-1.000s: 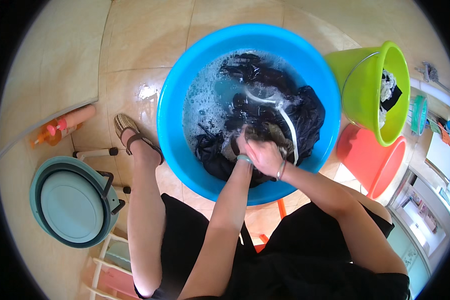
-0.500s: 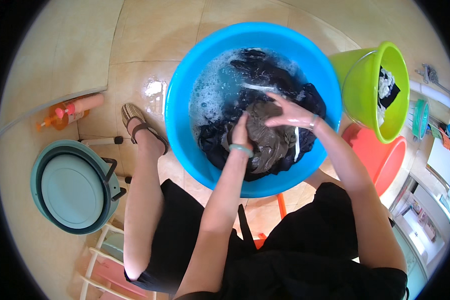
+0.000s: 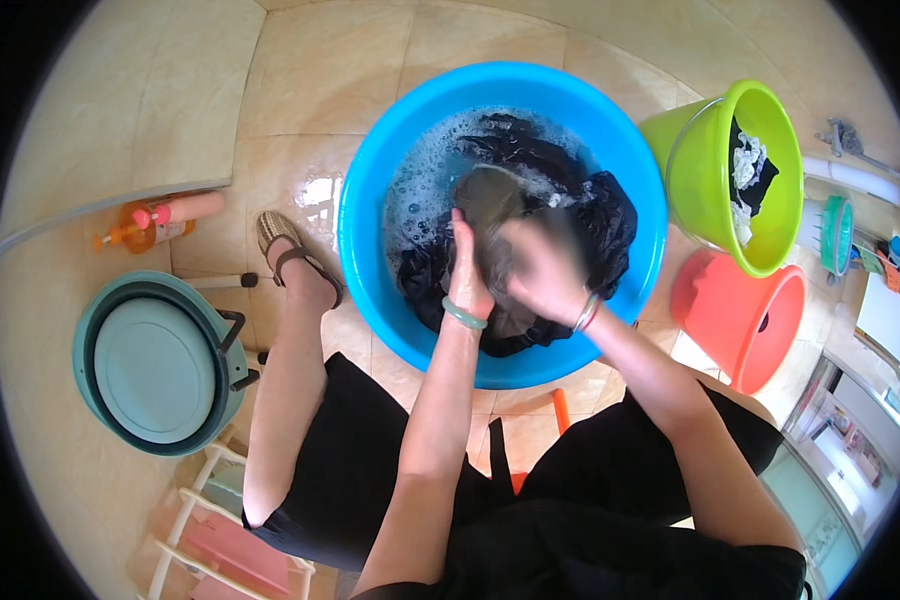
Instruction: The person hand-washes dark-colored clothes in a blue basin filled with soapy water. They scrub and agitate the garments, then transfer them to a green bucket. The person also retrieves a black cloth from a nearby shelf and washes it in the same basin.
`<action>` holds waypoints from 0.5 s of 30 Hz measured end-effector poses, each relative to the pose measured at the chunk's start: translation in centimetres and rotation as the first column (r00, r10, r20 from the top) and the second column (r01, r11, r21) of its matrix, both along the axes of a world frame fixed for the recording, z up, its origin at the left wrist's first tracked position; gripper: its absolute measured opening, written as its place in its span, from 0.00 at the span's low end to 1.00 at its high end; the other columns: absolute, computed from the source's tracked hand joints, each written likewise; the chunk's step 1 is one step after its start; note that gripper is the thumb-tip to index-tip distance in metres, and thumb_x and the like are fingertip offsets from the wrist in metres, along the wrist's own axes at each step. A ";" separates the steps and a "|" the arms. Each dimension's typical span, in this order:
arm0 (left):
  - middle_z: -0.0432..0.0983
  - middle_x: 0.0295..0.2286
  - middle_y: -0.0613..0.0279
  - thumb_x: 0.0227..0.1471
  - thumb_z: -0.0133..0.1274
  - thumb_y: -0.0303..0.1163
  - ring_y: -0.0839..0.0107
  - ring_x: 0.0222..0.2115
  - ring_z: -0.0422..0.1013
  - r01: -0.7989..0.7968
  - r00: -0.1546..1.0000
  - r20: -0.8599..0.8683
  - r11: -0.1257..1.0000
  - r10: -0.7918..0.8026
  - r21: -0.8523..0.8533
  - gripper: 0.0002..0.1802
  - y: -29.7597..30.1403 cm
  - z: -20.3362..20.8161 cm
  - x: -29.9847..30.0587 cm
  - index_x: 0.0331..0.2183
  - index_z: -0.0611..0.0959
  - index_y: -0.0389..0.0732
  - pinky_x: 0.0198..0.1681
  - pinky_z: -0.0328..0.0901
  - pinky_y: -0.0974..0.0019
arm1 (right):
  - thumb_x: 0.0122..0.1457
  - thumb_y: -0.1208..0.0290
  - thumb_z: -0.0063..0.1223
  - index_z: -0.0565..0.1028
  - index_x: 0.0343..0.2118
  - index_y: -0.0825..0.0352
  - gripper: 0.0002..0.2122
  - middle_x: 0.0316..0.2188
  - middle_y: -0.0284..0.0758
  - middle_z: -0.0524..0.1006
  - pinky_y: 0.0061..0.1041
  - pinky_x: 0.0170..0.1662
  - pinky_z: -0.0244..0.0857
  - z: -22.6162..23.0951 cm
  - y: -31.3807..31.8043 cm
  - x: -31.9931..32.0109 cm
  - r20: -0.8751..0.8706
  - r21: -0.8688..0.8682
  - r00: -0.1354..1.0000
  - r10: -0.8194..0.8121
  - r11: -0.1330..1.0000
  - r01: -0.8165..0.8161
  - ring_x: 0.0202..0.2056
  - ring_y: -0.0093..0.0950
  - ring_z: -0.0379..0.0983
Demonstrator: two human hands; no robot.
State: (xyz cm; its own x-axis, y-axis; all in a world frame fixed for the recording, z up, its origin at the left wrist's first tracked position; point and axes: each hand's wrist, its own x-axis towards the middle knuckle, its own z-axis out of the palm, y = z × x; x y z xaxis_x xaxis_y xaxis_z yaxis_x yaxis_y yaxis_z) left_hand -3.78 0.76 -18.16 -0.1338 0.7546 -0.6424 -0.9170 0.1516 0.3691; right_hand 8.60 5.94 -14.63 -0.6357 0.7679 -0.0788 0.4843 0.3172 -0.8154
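Observation:
A large round blue basin [image 3: 355,215] holds soapy water with dark, wet clothes [image 3: 610,225] heaped in it. Over the middle of the heap is a grey-brown wet garment [image 3: 490,195], bunched between my two hands. My left hand [image 3: 467,270], with a pale green bangle on its wrist, grips the garment's left side; part of its fingers is hidden by the cloth. On the other side, my right hand [image 3: 545,265] lies against the cloth, its fingers smeared by motion. White suds [image 3: 420,190] float along the basin's left and far sides.
A lime-green bucket [image 3: 685,150] with black and white cloth inside stands right of the basin, beside a coral-red bucket [image 3: 720,310]. At the left are a teal folding basin [image 3: 155,365], pump bottles [image 3: 155,222] and a white rack [image 3: 175,535]. The tiled floor [image 3: 315,190] looks wet.
My right hand has swung in from the right, close to my left, its spread fingers now blurred. The grey-brown garment has shifted up and left, bunched tighter between my hands.

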 end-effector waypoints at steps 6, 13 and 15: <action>0.75 0.45 0.61 0.52 0.54 0.33 0.63 0.45 0.72 -0.005 0.963 0.264 0.977 0.062 -0.212 0.22 -4.2 -6.6 2.8 0.50 0.76 0.44 0.50 0.67 0.57 | 0.46 0.82 0.54 0.65 0.56 0.65 0.30 0.49 0.44 0.70 0.31 0.57 0.62 1.7 -1.3 3.7 -0.062 -0.516 0.979 0.192 0.834 -0.196 0.52 0.42 0.68; 0.75 0.39 0.60 0.51 0.54 0.62 0.67 0.41 0.72 -0.066 0.923 0.361 0.978 0.136 -0.199 0.36 -2.9 -7.8 5.4 0.48 0.75 0.40 0.45 0.69 0.59 | 0.48 0.70 0.63 0.80 0.34 0.55 0.09 0.43 0.33 0.71 0.33 0.40 0.70 3.7 -6.4 0.3 0.274 0.149 0.956 0.101 0.978 -0.146 0.39 0.36 0.72; 0.76 0.38 0.60 0.58 0.47 0.57 0.67 0.39 0.73 -0.287 0.949 0.118 0.956 0.292 -0.061 0.29 -5.1 -11.0 7.5 0.46 0.76 0.41 0.42 0.70 0.62 | 0.52 0.70 0.59 0.77 0.25 0.59 0.03 0.32 0.35 0.74 0.36 0.30 0.70 -1.0 -6.3 -1.3 0.287 0.012 0.958 0.007 1.000 -0.011 0.28 0.39 0.74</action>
State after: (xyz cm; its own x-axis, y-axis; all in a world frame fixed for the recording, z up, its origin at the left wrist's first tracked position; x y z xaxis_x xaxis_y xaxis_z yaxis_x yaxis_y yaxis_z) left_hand 3.76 -4.33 -29.16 -0.2597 0.6669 -0.6984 -0.9619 -0.1144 0.2484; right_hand 7.29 -0.40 -15.66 -0.5950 0.7643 -0.2485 0.6942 0.3330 -0.6381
